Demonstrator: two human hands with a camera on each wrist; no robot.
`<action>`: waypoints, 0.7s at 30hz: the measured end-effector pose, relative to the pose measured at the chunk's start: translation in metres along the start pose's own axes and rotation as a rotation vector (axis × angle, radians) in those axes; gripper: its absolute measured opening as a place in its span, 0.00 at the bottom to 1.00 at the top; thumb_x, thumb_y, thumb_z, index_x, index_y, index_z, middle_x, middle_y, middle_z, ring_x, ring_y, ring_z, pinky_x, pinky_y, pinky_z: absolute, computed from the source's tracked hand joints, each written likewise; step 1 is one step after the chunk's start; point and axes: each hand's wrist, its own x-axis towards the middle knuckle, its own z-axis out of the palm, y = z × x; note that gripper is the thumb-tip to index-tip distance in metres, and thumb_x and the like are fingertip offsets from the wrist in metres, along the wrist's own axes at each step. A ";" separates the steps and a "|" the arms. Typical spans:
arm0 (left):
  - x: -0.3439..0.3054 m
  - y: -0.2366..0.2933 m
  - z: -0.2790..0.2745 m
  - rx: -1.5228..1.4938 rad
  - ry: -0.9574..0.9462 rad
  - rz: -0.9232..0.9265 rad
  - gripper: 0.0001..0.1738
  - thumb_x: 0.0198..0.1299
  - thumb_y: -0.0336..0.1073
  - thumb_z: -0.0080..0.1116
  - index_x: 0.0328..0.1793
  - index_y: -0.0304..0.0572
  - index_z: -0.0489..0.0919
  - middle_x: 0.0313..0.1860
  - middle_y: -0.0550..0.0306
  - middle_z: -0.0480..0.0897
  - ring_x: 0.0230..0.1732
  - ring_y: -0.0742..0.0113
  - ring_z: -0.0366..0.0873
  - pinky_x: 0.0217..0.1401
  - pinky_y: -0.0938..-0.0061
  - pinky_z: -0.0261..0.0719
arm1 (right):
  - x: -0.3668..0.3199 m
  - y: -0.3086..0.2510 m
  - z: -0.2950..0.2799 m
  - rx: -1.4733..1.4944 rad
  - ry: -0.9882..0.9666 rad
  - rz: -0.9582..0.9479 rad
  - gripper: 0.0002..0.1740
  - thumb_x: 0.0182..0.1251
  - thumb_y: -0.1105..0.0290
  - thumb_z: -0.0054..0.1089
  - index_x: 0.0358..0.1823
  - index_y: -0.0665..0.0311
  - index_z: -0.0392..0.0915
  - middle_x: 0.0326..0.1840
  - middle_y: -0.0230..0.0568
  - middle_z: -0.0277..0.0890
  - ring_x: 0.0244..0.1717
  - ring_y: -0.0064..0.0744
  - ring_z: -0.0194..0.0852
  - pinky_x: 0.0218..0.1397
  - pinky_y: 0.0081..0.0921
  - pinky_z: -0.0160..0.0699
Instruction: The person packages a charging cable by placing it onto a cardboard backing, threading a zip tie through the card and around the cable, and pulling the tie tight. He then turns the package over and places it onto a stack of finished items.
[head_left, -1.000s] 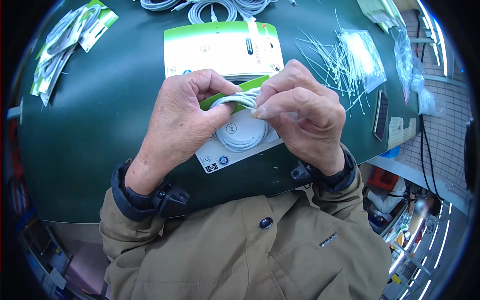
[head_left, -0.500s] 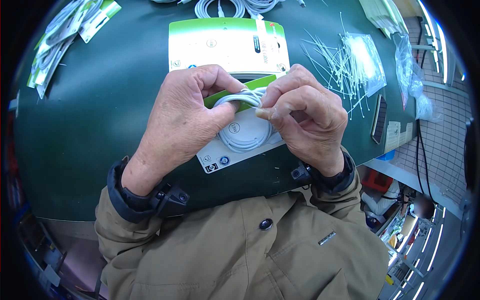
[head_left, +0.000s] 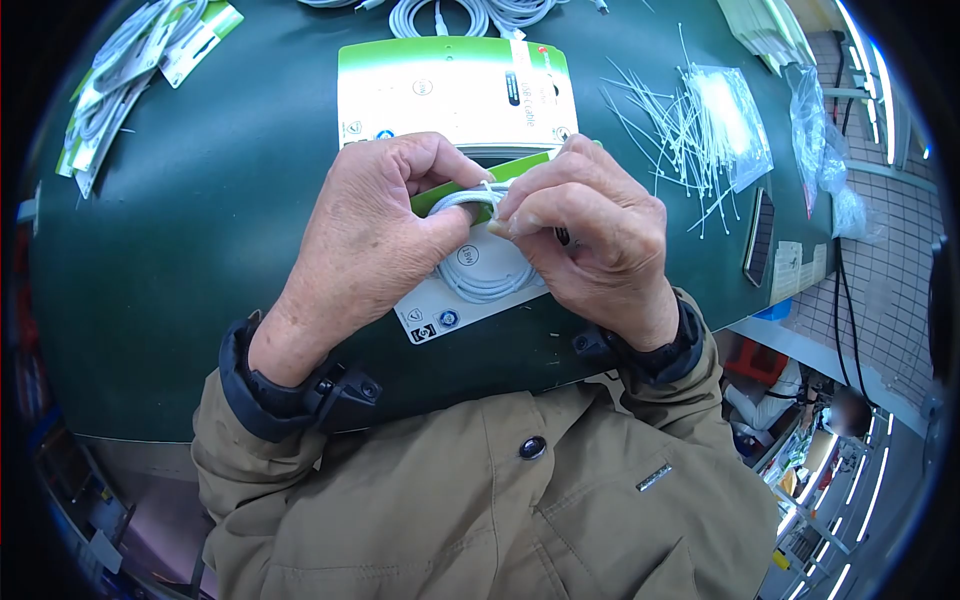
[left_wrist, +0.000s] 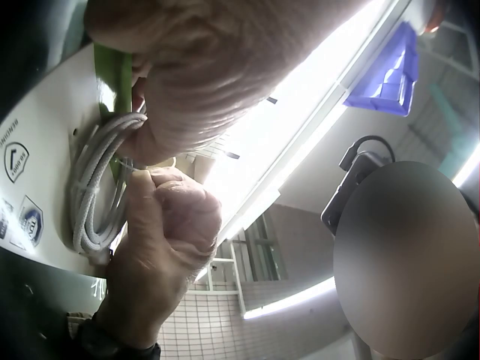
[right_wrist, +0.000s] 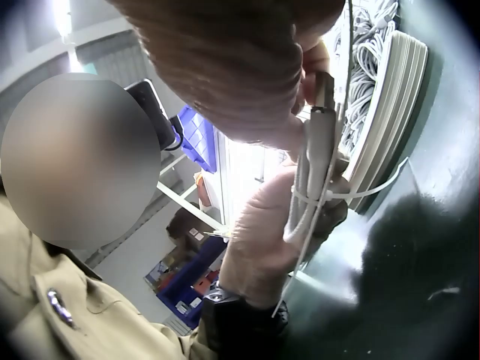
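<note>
A coiled white cable [head_left: 487, 290] lies against a white and green card [head_left: 420, 310] over the table. The left hand [head_left: 365, 235] pinches the top of the coil and the card between thumb and fingers. Close beside it, the right hand [head_left: 600, 235] has its thumb and fingertips pinched at a thin white tie around the coil. In the right wrist view the tie [right_wrist: 360, 193] loops round the cable with its tail sticking out, near a metal plug [right_wrist: 323, 91]. The left wrist view shows the coil [left_wrist: 97, 187] beside the right hand [left_wrist: 161, 247].
A stack of green and white cards [head_left: 450, 95] lies beyond the hands, with coiled cables [head_left: 440, 15] behind. Loose white ties [head_left: 690, 130] and a plastic bag [head_left: 735, 125] are at the right, near a phone [head_left: 759, 237]. Carded cables [head_left: 130, 75] lie far left.
The right hand has moved left, closer to the left hand, with its fingertips now at the tie by the top of the coil. The left hand keeps its hold.
</note>
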 end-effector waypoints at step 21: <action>-0.004 0.008 0.006 -0.171 -0.029 -0.037 0.11 0.64 0.23 0.73 0.50 0.28 0.86 0.42 0.54 0.91 0.42 0.75 0.87 0.45 0.78 0.87 | -0.004 -0.009 -0.007 -0.248 0.011 -0.244 0.13 0.57 0.71 0.67 0.44 0.60 0.83 0.35 0.32 0.71 0.37 0.35 0.76 0.39 0.34 0.79</action>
